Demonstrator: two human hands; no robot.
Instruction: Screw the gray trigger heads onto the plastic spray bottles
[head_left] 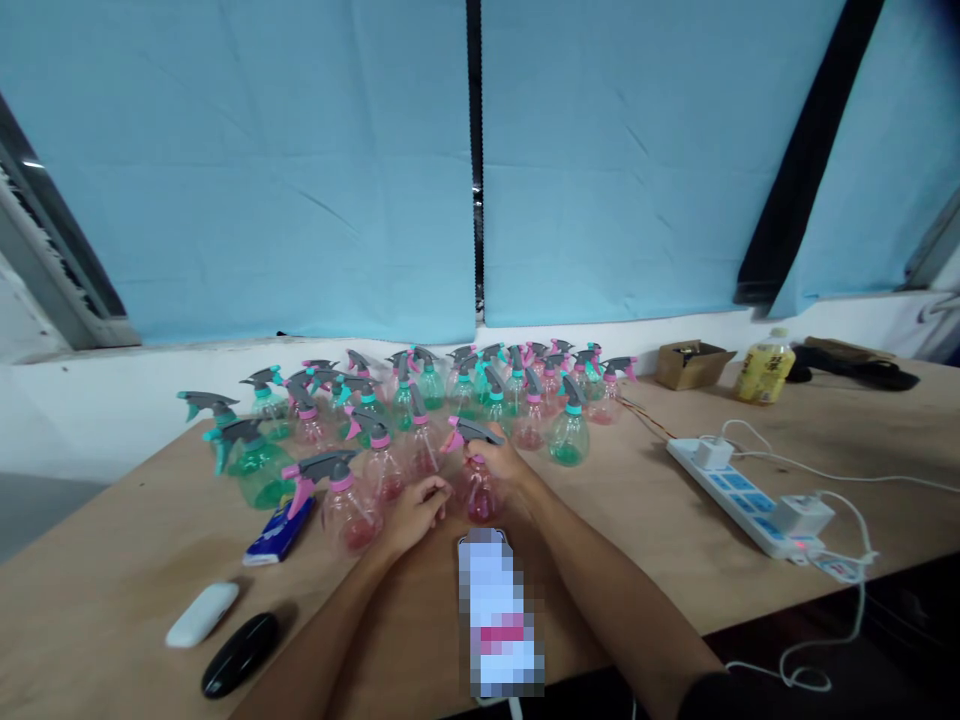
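My right hand grips the neck of a pink spray bottle with a grey and pink trigger head, upright at the front of the group. To its left, my left hand hovers or rests low, its fingers loosely curled; whether anything is between them is hidden. Close by stand more pink spray bottles, one behind my left hand and another beside my left wrist. Between my forearms lies a phone with a blurred screen and a cable at its lower end.
Many green and pink spray bottles crowd the table's back. At left lie a blue packet, a white case and a black case. Rightward are a power strip with cables, a yellow-labelled bottle and a cardboard box.
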